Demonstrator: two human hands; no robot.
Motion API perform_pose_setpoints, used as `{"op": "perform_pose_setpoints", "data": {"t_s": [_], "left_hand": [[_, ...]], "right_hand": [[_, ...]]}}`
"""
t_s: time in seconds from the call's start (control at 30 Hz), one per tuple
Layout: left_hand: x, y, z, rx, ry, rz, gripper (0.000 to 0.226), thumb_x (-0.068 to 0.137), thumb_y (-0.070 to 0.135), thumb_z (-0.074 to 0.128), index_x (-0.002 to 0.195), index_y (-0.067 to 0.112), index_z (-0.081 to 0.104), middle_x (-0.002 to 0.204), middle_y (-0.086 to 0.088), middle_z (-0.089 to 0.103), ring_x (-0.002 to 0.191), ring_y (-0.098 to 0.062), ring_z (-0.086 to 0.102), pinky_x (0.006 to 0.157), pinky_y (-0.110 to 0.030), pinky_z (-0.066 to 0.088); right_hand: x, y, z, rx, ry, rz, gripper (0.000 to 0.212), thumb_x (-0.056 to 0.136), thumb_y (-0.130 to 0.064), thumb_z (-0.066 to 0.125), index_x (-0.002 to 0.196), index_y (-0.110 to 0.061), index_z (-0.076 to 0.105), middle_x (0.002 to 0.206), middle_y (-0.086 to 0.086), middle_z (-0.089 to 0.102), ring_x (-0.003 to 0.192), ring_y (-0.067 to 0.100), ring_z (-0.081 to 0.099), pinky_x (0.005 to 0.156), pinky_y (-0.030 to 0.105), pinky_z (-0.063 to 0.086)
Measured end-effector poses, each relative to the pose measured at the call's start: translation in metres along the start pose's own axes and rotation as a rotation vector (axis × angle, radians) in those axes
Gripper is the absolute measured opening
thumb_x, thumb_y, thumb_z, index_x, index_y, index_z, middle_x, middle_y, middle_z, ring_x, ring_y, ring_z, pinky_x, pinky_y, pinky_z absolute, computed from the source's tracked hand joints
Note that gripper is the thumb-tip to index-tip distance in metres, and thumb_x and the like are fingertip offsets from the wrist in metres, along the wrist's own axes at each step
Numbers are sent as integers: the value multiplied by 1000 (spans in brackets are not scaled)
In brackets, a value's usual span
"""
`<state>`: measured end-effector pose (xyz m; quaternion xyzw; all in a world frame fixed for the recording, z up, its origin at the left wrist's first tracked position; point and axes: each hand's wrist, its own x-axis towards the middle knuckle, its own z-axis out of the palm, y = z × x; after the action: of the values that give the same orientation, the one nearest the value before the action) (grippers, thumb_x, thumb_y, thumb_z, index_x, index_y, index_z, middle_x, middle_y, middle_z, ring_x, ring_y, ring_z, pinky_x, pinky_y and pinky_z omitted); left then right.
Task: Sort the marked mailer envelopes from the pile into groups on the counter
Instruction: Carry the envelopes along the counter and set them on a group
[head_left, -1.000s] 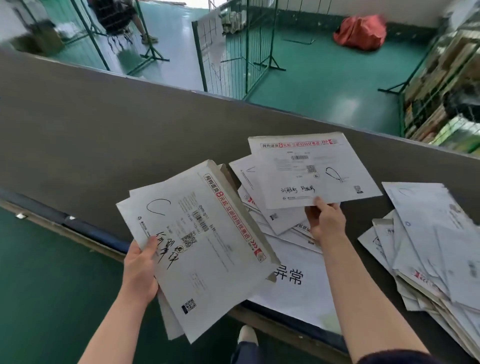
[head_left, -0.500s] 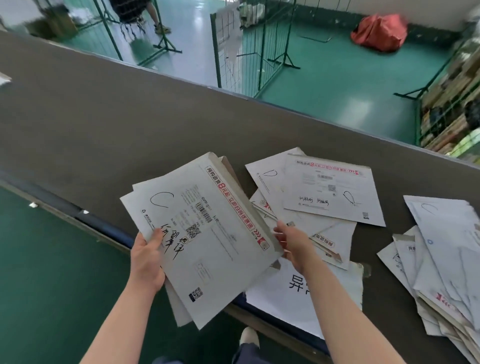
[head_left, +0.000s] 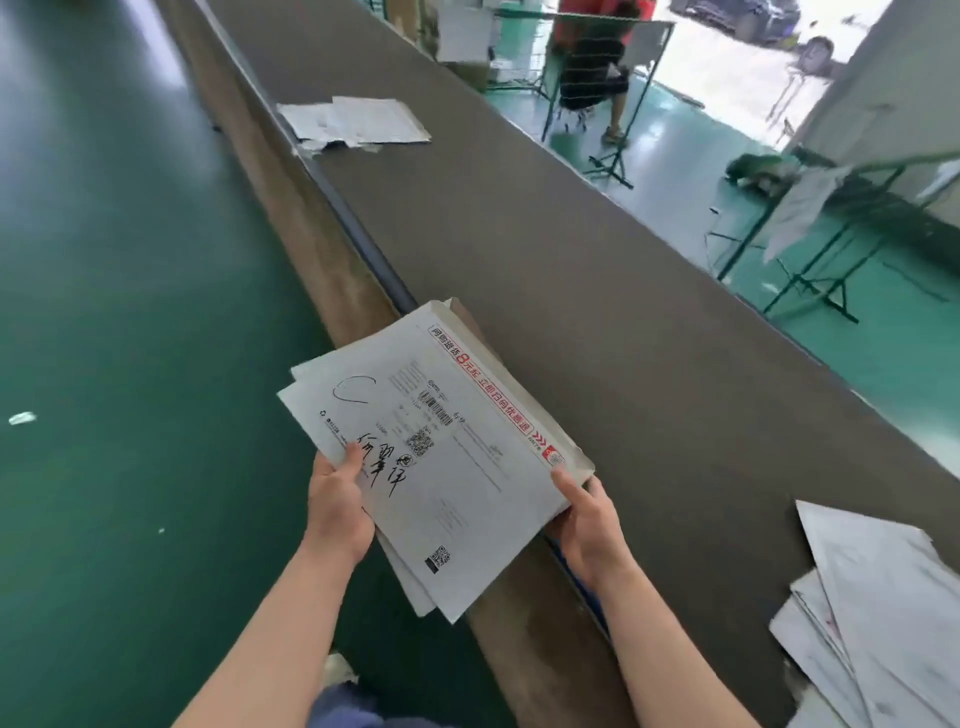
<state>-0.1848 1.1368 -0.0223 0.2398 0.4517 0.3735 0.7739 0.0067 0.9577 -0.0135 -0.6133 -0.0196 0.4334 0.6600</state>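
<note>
I hold a stack of white mailer envelopes (head_left: 441, 457) over the near edge of the long grey counter (head_left: 597, 322). The top one bears a hand-drawn "C", black handwriting, a barcode and a red printed strip. My left hand (head_left: 337, 506) grips the stack's left edge, thumb on top. My right hand (head_left: 589, 525) grips its lower right corner, thumb on the top envelope. Far down the counter lies a small group of envelopes (head_left: 353, 122). Another pile of envelopes (head_left: 872, 613) lies at the right edge of view.
Dark green floor (head_left: 130, 312) stretches to the left of the counter. Beyond the counter stand green wire racks (head_left: 810, 249), and a person sits on a chair (head_left: 592, 67) near a bright doorway.
My view has swung left along the counter. My right hand let go of the envelope it laid on the middle pile and came back to grip the stack's right corner. That pile is out of view.
</note>
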Motion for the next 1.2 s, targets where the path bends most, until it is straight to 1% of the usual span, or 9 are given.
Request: {"op": "perform_pose_setpoints", "data": {"t_s": [0.1, 0.2, 0.3, 0.4, 0.53, 0.7, 0.97, 1.07, 1.2], "left_hand": [[23, 55, -50, -88, 41, 40, 21, 110, 17, 44, 127, 18, 55, 120, -8, 75, 107, -30, 73, 85, -54, 59], [39, 94, -98, -125, 83, 79, 28, 109, 14, 44, 136, 15, 52, 128, -12, 71, 115, -35, 70, 95, -61, 55], [46, 118, -140, -170, 137, 77, 34, 104, 4, 50, 137, 11, 56, 128, -12, 71, 117, -34, 69, 100, -57, 54], [48, 130, -167, -237, 156, 91, 39, 98, -7, 52, 134, 7, 59, 127, -13, 72, 116, -35, 69, 88, -46, 61], [74, 145, -186, -335, 265, 116, 39, 97, -10, 49, 130, 7, 62, 124, -16, 73, 110, -34, 72, 78, -41, 64], [151, 182, -171, -264, 318, 92, 38, 95, -11, 50, 126, 6, 64, 122, -17, 73, 109, -35, 71, 81, -45, 61], [308, 296, -96, -243, 202, 32, 32, 99, 14, 48, 115, 3, 74, 116, -18, 75, 96, -30, 76, 78, -42, 64], [347, 352, -91, -49, 136, 24, 44, 87, 28, 58, 119, 1, 71, 107, -16, 74, 88, -30, 73, 78, -42, 58], [407, 394, -82, 273, 51, -101, 54, 83, 18, 71, 135, 8, 58, 125, -17, 71, 103, -34, 72, 76, -43, 62]], "right_hand": [[24, 0, 89, -120, -27, -48, 64, 80, -4, 78, 135, -13, 47, 125, 15, 71, 111, 34, 72, 92, 51, 58], [41, 0, 168, -280, -82, -174, 61, 83, 7, 76, 131, -14, 45, 123, 16, 68, 106, 33, 73, 80, 45, 63], [58, 2, 236, -365, -183, -220, 52, 85, 6, 75, 125, -15, 49, 117, 13, 71, 100, 34, 74, 80, 52, 63], [79, 10, 285, -404, -306, -145, 42, 88, 3, 73, 126, -4, 58, 117, 16, 74, 102, 39, 74, 87, 60, 59], [113, 27, 344, -418, -337, -33, 32, 88, 2, 74, 117, -6, 64, 110, 14, 77, 98, 38, 75, 84, 56, 61], [186, 24, 385, -384, -288, 28, 24, 90, 0, 72, 113, -7, 68, 103, 10, 79, 88, 29, 78, 68, 42, 63], [358, -85, 407, -284, -261, 40, 22, 91, 7, 67, 112, 0, 68, 104, 19, 78, 91, 40, 76, 76, 51, 64], [400, -113, 429, -267, -290, 43, 26, 90, 9, 66, 114, 3, 67, 107, 22, 76, 94, 44, 75, 82, 57, 61], [448, -129, 474, -266, -309, 43, 30, 87, 10, 69, 116, 2, 66, 108, 22, 76, 95, 43, 75, 84, 56, 60]]}}
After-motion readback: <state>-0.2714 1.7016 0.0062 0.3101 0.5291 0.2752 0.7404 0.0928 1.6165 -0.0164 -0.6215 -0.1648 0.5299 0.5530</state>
